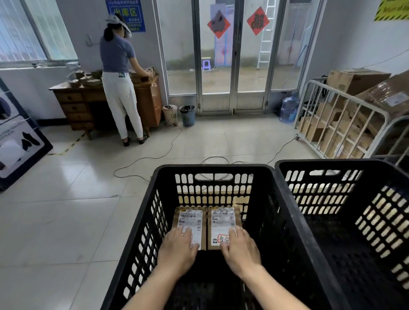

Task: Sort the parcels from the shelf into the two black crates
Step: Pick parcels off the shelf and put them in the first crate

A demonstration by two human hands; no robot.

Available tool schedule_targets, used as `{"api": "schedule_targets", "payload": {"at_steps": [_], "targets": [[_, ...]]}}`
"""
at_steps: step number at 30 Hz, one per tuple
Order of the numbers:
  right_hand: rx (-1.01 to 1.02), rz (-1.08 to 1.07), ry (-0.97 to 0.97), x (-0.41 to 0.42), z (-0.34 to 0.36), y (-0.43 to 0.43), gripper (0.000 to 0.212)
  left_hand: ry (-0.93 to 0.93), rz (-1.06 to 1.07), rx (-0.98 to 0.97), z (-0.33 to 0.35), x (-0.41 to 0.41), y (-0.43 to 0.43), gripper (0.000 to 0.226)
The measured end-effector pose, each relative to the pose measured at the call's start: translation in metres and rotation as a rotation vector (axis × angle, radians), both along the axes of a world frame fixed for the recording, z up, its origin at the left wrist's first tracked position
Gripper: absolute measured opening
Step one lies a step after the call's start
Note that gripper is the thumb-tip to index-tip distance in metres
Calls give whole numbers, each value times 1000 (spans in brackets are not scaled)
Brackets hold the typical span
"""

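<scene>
Parcels number two: left parcel (190, 220) and right parcel (223, 217) lie side by side inside the left crate (213, 169), our left hand (179, 248) and right hand (241, 248) flat on them, apart. Two black crates, the right crate (340, 165) alongside, stand on pale tiles (61, 219) before glass doors (218, 60).

Left crate (141, 230) open above; two parcels (207, 225) fill its far floor
</scene>
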State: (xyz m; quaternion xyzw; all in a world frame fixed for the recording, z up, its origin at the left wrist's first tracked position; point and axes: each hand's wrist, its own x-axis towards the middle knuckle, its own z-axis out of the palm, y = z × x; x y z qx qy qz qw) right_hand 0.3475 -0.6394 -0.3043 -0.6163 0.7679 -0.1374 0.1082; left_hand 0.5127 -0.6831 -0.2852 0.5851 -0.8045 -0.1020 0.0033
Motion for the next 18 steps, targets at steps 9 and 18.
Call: {"api": "schedule_targets", "payload": {"at_steps": [9, 18], "targets": [[-83, 31, 66, 3, 56, 51, 40, 68, -37, -76, 50, 14, 44, 53], [-164, -19, 103, 20, 102, 119, 50, 81, -128, -213, 93, 31, 101, 55]]}}
